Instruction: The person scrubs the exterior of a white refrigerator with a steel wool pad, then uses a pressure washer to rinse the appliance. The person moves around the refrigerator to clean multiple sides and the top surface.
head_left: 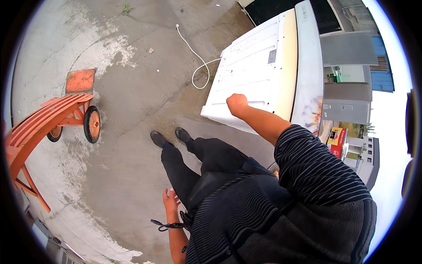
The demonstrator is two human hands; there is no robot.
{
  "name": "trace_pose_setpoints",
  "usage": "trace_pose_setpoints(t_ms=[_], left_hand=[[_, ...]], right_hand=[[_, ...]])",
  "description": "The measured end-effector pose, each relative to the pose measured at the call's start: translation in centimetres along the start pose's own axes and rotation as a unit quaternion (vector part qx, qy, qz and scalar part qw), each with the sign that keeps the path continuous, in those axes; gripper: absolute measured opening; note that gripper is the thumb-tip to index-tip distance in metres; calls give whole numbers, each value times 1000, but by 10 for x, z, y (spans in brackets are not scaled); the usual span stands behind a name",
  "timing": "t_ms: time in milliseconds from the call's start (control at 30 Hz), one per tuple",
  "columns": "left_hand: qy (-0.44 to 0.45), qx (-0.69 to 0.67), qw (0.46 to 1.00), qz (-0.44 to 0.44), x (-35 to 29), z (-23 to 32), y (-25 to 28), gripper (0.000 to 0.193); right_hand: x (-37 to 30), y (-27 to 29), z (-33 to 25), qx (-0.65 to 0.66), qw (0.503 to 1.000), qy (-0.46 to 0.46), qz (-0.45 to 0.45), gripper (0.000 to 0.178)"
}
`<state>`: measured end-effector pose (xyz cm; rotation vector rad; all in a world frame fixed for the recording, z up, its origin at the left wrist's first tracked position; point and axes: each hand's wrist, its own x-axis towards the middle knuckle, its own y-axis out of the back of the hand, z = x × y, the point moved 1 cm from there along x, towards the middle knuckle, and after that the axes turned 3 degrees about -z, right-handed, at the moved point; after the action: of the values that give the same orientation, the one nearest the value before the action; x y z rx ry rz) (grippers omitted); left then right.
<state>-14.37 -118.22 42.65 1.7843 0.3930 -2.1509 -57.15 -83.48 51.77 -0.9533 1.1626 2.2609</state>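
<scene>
though clenched, right hand [237,104] over white appliance [250,61] near its edge, left hand [170,201] loose above open concrete [127,185]

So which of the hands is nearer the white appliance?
The right hand, curled and overlapping the white appliance in this view; the left hand hangs farther off, loosely open, beside the dark trousers.

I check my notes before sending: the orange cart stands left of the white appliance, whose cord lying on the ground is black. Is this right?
Almost: the white appliance has a white cord, not black, as the head view shows; the rest holds.
</scene>
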Motion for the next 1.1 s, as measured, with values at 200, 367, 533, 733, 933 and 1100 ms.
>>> trace_pose_setpoints(t_ms=[200,367,533,733,933,1100], left_hand=[[39,-35,989,141,4,21,105,45],[70,66,984,146,6,70,141,44],[12,116,986,124,-8,206,96,46],[-143,121,982,-35,-76,440,-72,64],[-39,42,958,-281,-66,544,-226,59],[-23,332,923,-195,31,578,-280,61]], right_hand=[[12,13,24,94,994,-50,6,18],[35,10,39,160,982,-97,-16,18],[94,-14,52,193,973,-130,4,15],[209,-27,68,206,975,-68,-41,17],[338,-80,41,204,972,7,-113,17],[408,-136,-14,170,967,63,-180,18]])
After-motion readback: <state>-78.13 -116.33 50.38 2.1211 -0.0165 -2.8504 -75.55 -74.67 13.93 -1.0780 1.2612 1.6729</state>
